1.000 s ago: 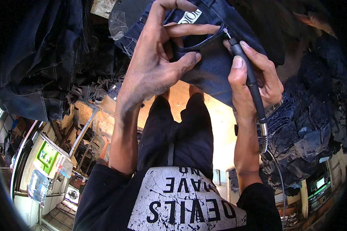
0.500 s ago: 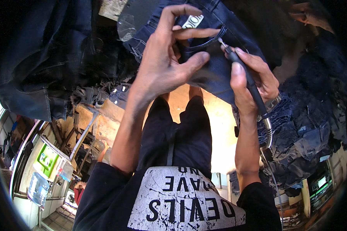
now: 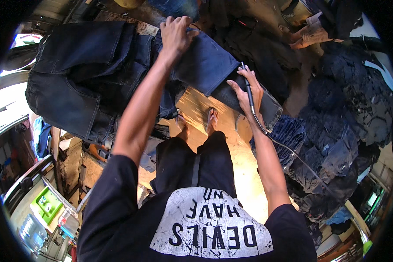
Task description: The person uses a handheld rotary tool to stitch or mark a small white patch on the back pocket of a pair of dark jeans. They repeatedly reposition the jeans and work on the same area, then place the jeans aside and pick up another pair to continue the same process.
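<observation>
A dark blue denim garment (image 3: pixel 207 61) lies in front of me, its flat panel tapering to a corner at the right. At its far left edge, my left hand (image 3: pixel 175 38) is closed on the cloth, fingers curled over it. My right hand (image 3: pixel 252 92) holds a slim black rotary tool handpiece (image 3: pixel 248 87), its metal tip pointing away beside the garment's right corner. The thumb of that hand is spread off the handle. From the handpiece, a sprung sleeve and thin grey cable (image 3: pixel 292 153) run down to the right along my forearm.
To the left, dark trousers (image 3: pixel 74 78) lie stacked. Heaped dark denim (image 3: pixel 332 126) fills the right side. A dark board-like surface (image 3: pixel 266 107) shows beneath the garment's right end. Another person's legs (image 3: pixel 308 35) are at the far right. Bottom left stand a green tray (image 3: pixel 46 205) and a water bottle (image 3: pixel 32 231).
My left hand has moved away from the curved pocket seam to the garment's far edge. The garment now lies flatter, its pocket and label out of sight. The handpiece has come off the seam.
</observation>
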Tool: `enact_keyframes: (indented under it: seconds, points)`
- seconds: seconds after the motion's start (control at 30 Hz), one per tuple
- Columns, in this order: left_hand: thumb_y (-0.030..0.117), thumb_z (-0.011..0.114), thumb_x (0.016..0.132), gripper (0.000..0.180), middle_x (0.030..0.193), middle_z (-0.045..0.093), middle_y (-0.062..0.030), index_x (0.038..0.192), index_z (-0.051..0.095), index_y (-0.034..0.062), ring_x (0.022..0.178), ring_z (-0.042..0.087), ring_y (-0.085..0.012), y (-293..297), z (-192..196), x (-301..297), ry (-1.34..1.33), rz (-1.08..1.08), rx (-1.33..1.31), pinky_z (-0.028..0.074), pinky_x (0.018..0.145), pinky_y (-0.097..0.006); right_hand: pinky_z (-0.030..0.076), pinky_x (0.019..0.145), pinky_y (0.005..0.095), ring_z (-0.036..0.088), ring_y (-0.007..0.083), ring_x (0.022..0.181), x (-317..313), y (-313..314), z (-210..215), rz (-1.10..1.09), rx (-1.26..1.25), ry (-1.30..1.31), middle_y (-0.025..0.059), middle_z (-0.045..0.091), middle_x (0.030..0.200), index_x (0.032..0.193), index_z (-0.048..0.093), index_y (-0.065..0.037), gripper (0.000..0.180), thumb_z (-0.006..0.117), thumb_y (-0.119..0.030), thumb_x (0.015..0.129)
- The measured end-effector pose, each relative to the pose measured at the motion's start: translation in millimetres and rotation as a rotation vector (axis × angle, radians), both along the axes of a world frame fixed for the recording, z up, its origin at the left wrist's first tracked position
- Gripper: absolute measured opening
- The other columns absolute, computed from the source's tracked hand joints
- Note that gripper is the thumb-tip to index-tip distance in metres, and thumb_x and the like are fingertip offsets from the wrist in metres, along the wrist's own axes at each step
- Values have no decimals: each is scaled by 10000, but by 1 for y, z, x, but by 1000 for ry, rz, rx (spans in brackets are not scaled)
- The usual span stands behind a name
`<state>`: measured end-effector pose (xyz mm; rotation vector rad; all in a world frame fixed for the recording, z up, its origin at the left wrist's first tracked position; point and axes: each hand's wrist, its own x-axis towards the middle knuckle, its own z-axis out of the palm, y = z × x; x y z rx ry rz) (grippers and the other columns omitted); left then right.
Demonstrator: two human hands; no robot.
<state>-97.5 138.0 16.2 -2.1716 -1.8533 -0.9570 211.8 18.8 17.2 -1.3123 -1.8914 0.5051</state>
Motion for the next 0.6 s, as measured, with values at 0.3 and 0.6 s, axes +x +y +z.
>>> enact_keyframes:
  seconds: [0.3, 0.6]
  points:
    - [200, 900, 910, 455, 1039, 734, -62, 1223, 634, 5, 953, 705, -137, -208, -13, 134, -1749, 446, -638, 551, 814, -284, 588, 895, 409, 781, 302, 990, 16, 43, -8, -77, -355, 86, 149, 797, 1073, 1153, 763, -119, 471, 963, -269, 754]
    - [153, 955, 833, 420, 876, 754, -43, 1129, 691, 14, 744, 686, -94, -208, -21, 149, -1604, 439, -518, 530, 680, -238, 561, 991, 367, 766, 246, 1058, 24, 59, -16, -32, -318, 209, 84, 808, 1107, 1188, 784, -102, 408, 918, -258, 836]
